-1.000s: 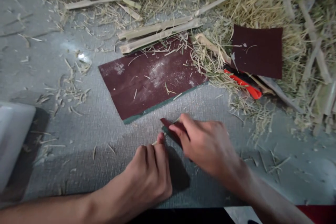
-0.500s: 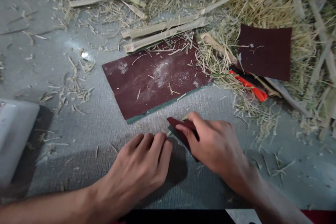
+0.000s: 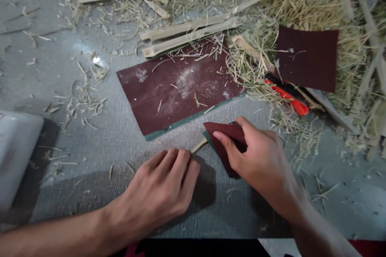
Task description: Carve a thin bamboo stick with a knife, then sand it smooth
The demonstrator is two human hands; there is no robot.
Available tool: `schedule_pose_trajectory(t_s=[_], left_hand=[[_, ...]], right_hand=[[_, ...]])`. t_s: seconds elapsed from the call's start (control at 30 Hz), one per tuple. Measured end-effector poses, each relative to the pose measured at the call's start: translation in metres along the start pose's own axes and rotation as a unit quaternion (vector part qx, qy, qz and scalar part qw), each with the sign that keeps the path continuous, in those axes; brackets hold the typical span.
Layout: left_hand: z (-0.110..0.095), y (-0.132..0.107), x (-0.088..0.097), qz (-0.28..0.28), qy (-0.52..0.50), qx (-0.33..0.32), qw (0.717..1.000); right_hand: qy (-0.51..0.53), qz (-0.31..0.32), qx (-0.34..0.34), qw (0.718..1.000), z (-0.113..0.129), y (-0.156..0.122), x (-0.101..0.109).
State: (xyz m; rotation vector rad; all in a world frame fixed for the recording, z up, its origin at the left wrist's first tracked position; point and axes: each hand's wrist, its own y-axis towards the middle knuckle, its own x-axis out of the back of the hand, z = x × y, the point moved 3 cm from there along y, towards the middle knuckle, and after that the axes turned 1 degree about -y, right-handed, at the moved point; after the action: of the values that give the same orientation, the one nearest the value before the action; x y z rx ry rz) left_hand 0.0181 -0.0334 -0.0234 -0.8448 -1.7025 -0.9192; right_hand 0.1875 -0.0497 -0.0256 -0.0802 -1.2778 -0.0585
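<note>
My left hand [image 3: 169, 180] is closed on one end of a thin pale stick [image 3: 199, 145], low over the grey table. The stick's other end runs into a folded piece of sandpaper [image 3: 227, 144], dark red on one face and green on the other. Thumb and fingers of my right hand [image 3: 256, 156] pinch that fold. How far the stick reaches inside the fold is hidden. Beyond my hands lies a larger dark red sandpaper sheet [image 3: 169, 92], dusted with white powder and a few shavings.
Split bamboo-like strips [image 3: 189, 36] lie along the big sheet's back edge. A heap of shavings [image 3: 295, 4] fills the back right. There, a square sandpaper piece [image 3: 307, 60] partly covers a red-and-black tool [image 3: 288, 98]. A white object [image 3: 21, 148] stands at the left edge.
My right hand has slid the folded sandpaper right and slightly away from my left hand, baring more of the stick. My left hand stays nearly still.
</note>
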Motion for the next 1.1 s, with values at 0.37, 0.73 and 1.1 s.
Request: schedule_pose_trajectory(t_s=[0.37,0.73,1.1], left_hand=[[-0.007,-0.001,-0.001,0.019,0.051,-0.069,0.996],[-0.008,-0.002,-0.002,0.029,0.072,-0.085,0.993],[-0.005,-0.001,-0.003,0.021,0.060,-0.083,0.995]], right_hand=[[-0.043,0.016,0.011,0.999,0.013,-0.005,-0.005],[-0.056,0.015,0.047,0.997,0.015,-0.005,-0.009],[-0.061,0.002,0.073,0.995,0.017,-0.005,-0.010]])
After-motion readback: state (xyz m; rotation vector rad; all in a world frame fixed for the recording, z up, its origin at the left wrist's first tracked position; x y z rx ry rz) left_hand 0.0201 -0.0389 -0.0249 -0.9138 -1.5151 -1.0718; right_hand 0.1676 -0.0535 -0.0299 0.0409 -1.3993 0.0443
